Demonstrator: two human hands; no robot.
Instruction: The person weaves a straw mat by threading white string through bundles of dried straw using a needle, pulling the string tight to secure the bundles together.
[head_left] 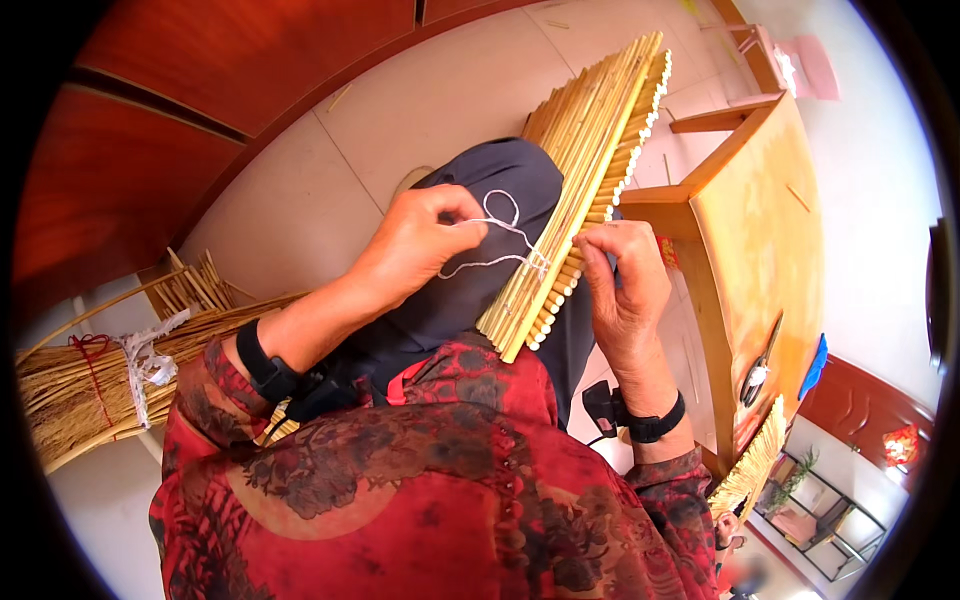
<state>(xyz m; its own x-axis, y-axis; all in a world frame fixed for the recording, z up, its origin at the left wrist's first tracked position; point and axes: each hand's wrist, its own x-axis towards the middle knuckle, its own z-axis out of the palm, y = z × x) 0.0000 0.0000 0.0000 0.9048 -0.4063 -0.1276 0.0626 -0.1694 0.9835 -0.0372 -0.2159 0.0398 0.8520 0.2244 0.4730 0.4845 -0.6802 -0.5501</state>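
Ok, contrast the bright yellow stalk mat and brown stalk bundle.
The bright yellow stalk mat carries thin white string; the brown stalk bundle has thin red cord. The mat's stalks lie side by side; the bundle's are bunched together. Both have long, slender stalks.

Floor (400, 110): pale tile (joint lines (348, 161) visible). Red-brown wooden panels (250, 60), upper left; yellow-brown wooden desk (762, 250), right; white wall (875, 150) beyond.

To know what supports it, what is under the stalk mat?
Dark trousers show along both edges of the stalk mat, floor farther out; what lies directly beneath is covered.
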